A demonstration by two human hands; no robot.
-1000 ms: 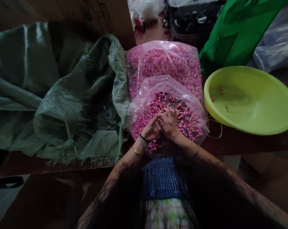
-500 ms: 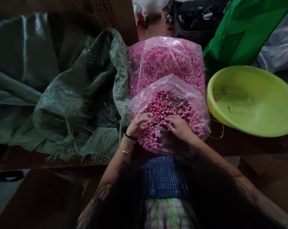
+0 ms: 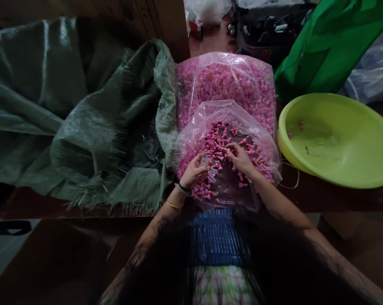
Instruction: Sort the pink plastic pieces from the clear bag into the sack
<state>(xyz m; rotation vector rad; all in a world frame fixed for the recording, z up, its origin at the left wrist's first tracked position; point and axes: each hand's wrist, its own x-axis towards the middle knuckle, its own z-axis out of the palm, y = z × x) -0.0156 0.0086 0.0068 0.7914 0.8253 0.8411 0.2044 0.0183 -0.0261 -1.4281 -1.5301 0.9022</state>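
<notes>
A clear plastic bag lies open in front of me, with many small pink pieces inside its mouth. My left hand is closed round a small clear cap, at the left of the bag's opening. Thin clear tubes lie just beside its fingers. My right hand pinches a small pink piece between thumb and fingers, a short way right of my left hand. Behind, the full part of the bag bulges with more pink pieces.
A green woven sack covers the table's left side. On the right stands a yellow-green basin with a few small pieces in it. Farther back are a green bag, a cardboard box and a dark open case.
My right hand has lifted slightly from the pile and now pinches a pink piece. The clear cap in my left hand shows more plainly. The whole view has shifted a little.
</notes>
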